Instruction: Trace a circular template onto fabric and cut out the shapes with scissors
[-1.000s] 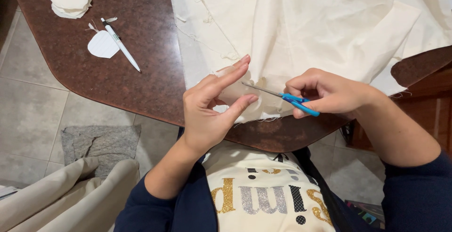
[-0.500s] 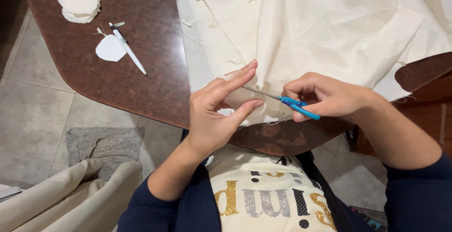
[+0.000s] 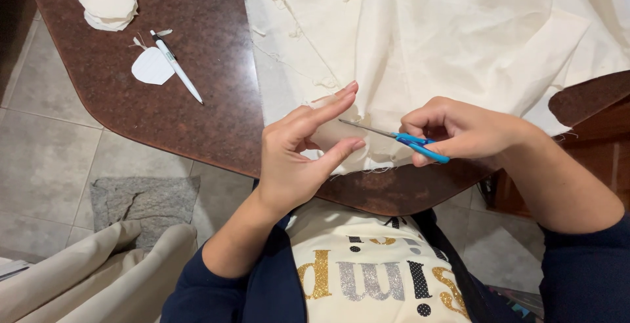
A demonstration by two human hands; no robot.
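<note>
A: Where is the cloth, and what is happening to it?

B: The cream fabric (image 3: 433,41) spreads over the upper right of the frame, its frayed lower edge ending near the middle, close to the front rim of the dark speckled surface (image 3: 197,93). The right hand (image 3: 466,129) is clenched around the blue handles of a pair of small scissors (image 3: 400,138), whose thin blades point left at that edge

A: And the other hand?

B: The left hand (image 3: 298,156) sits at centre frame with its fingers (image 3: 328,110) stretched out flat along the fabric edge and the thumb curled beneath; it seems to pinch a bit of cloth, though I cannot tell how firmly (the palm hides the contact)

A: How far along does the cutting look?

B: By my judgement, well under way but unfinished. A stack of round cream pieces (image 3: 108,1) lies in the upper left of the frame, so several look already cut. Just below it rest a white paper template (image 3: 151,67) and a white pen (image 3: 176,67), touching each other. A broad stretch of fabric remains whole, so plenty seems left to cut

A: Anything beyond that?

B: Tiled floor at left, with a grey mat (image 3: 144,201) lower left
</note>
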